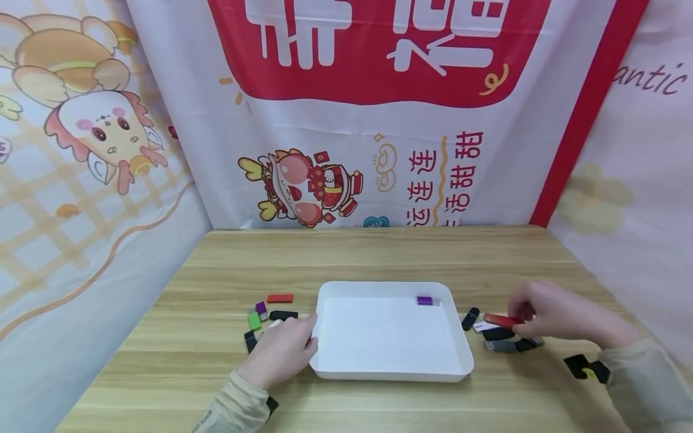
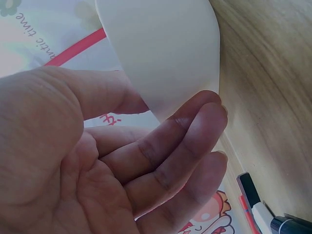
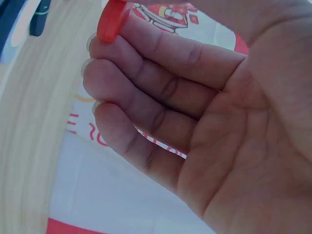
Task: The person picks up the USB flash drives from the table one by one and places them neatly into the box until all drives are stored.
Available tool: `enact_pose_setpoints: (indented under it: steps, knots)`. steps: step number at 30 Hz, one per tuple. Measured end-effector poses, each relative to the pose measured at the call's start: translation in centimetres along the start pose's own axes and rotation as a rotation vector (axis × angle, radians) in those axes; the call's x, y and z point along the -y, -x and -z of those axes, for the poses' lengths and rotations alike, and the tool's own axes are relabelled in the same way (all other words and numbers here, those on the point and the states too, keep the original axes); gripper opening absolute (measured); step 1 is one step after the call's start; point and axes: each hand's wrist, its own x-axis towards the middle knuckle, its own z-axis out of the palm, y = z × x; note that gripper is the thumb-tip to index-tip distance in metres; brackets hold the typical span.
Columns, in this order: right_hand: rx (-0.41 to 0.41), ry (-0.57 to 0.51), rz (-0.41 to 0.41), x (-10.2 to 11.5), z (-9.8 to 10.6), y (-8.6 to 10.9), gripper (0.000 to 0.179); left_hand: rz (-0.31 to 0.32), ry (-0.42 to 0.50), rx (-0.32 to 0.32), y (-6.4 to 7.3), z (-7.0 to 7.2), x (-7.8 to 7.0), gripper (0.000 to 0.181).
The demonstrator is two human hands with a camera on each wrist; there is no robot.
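Note:
In the head view a white tray (image 1: 390,377) stands mid-table, and a purple USB stick (image 1: 425,300) lies inside at its back right. My left hand (image 1: 287,352) grips the tray's left wall; the left wrist view shows thumb and fingers on opposite sides of that wall (image 2: 165,44). At the right, my right hand (image 1: 560,319) pinches a red USB stick (image 1: 498,320) by one end, over a small pile. Only part of the red stick (image 3: 112,20) shows between thumb and fingers in the right wrist view.
Under the right hand lie a black USB stick (image 1: 470,319), another black one (image 1: 498,334) and a grey one (image 1: 500,346). Left of the tray are a red stick (image 1: 280,298), a green one (image 1: 254,320) and several others, partly hidden by the left hand.

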Motion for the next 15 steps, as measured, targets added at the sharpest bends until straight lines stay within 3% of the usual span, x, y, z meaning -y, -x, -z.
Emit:
enact_pose_setpoints:
  steps: [7, 15]
  knots:
    - [0.009, 0.030, 0.007, 1.5, 0.6, -1.6, 0.018, -0.012, 0.001, -0.008, -0.1, -0.1, 0.1, 0.006]
    - [0.026, 0.056, -0.007, 3.0, 1.3, -3.9, 0.017, -0.004, -0.005, -0.012, 0.0, 0.0, 0.0, 0.010]
